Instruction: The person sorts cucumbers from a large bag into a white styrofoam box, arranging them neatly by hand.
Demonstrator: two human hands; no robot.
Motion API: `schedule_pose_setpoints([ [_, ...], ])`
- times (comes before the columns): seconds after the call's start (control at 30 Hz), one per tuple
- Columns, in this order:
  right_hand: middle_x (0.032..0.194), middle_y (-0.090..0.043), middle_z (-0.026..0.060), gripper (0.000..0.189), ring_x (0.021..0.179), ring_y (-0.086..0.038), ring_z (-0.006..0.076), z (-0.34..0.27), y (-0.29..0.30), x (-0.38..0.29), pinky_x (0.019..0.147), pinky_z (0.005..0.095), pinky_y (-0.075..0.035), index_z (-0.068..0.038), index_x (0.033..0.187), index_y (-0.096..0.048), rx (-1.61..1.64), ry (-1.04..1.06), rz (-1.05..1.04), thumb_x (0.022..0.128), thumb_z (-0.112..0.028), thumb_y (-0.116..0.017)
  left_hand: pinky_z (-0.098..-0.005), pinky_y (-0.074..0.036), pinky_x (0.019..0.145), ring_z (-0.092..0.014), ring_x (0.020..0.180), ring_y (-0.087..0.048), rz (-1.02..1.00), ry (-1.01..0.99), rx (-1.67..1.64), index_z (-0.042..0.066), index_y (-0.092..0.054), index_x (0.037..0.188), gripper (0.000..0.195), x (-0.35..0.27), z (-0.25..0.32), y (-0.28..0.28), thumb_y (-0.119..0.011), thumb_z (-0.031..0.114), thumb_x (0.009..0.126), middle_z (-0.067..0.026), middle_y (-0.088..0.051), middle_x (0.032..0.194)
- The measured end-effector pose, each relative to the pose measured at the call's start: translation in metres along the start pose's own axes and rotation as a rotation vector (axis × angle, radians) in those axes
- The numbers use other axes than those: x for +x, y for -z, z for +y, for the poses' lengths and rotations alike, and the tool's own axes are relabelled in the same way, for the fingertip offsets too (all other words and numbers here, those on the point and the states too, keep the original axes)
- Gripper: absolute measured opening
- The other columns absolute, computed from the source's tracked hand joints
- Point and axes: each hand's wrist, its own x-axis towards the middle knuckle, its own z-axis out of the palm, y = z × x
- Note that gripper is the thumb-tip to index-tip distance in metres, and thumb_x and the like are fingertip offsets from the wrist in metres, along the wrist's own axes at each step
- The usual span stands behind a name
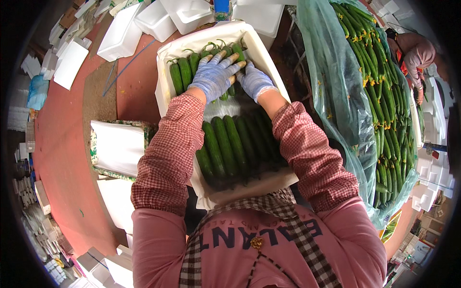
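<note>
Before me stands a white foam box lined with pale paper or film, holding two rows of cucumbers. My left hand, in a bluish glove with yellowed fingertips, lies spread over the far row of cucumbers. Its fingers rest on top of them. At the right end of that row, my right hand, gloved alike, presses its fingertips beside the last cucumber. Parts of the far row are hidden beneath both hands. Closer to my body, the near row of cucumbers lies side by side, its right part in shadow.
To the right, a large heap of cucumbers lies on green plastic sheeting. Beyond it a person bends over, handling cucumbers. White foam boxes stand ahead. A carton with white sheets sits at left on the reddish floor.
</note>
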Motion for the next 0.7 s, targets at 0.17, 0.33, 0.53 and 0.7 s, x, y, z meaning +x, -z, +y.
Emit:
schedule_pose_setpoints([
  [0.17,0.141,-0.043,0.0298,0.077,0.13,-0.047,0.0374,0.007,-0.011,-0.014,0.109,0.0416,-0.037,0.003,0.147,-0.026,-0.044,0.015,0.032,0.093,-0.044,-0.054,-0.0452,-0.022,0.113,-0.021,0.143,-0.03,0.044,0.045,-0.014,0.031,-0.041,0.145,0.046,0.0,0.003,-0.007,-0.046,0.033,0.099,0.0034,-0.035,0.154],
  [0.33,0.109,-0.065,0.0272,0.078,0.111,-0.06,0.0381,0.018,-0.031,-0.021,0.095,0.0399,-0.047,0.005,0.139,-0.036,0.186,-0.006,0.161,0.077,-0.027,-0.072,-0.0449,-0.023,0.113,-0.022,0.14,-0.034,0.112,0.042,0.012,0.029,-0.044,0.143,0.045,0.0,0.005,-0.012,-0.048,0.033,0.098,0.0016,-0.038,0.152],
  [0.53,0.1,-0.066,0.024,0.058,0.096,-0.064,0.0391,0.017,-0.032,-0.048,0.085,0.0422,-0.051,-0.003,0.124,-0.052,0.272,0.097,0.223,0.071,-0.015,-0.072,-0.0442,-0.025,0.111,-0.023,0.14,-0.034,0.141,0.039,0.028,0.027,-0.043,0.142,0.049,-0.003,0.007,-0.009,-0.052,0.035,0.095,-0.0014,-0.038,0.151],
  [0.7,0.087,-0.067,0.0236,0.031,0.084,-0.067,0.0374,0.061,0.007,-0.116,0.078,0.0412,-0.054,-0.003,0.106,-0.064,0.289,0.457,0.377,0.076,-0.012,-0.067,-0.0456,-0.026,0.111,-0.026,0.141,-0.032,0.121,0.001,-0.001,0.02,-0.04,0.143,0.066,-0.004,0.008,-0.002,-0.066,0.037,0.085,-0.0062,-0.037,0.151],
])
